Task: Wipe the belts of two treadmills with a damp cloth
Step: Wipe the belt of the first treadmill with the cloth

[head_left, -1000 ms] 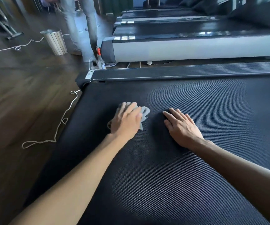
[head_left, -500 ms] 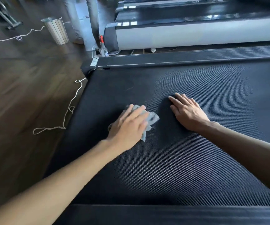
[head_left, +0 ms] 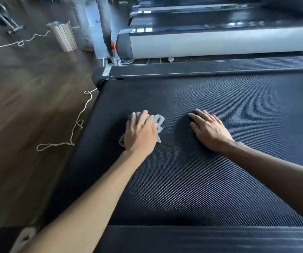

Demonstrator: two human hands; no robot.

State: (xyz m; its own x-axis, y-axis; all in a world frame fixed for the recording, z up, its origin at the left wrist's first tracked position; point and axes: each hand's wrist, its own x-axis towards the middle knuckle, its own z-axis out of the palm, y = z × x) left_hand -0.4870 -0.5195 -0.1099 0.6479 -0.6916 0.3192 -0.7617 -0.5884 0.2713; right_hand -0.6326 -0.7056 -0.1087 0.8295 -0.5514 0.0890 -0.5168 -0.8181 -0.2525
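Black ribbed treadmill belt (head_left: pixel 220 179) lying between dark far side rail (head_left: pixel 201 69) and dark near side rail (head_left: pixel 201 238); broad bare stretch running rightward. Belt's left end meeting brown wooden floor (head_left: pixel 28 106), white looped cord (head_left: pixel 77 123) trailing just beside.

Left hand (head_left: pixel 139 134) pressing small grey crumpled cloth (head_left: pixel 159 121) onto belt near left end, fingers extended, slightly spread, arm reaching straight.

Right hand (head_left: pixel 211 132) resting palm-down on belt, near cloth but apart, fingers straight, close together.

White-sided second treadmill (head_left: pixel 220 42) standing beyond far rail.
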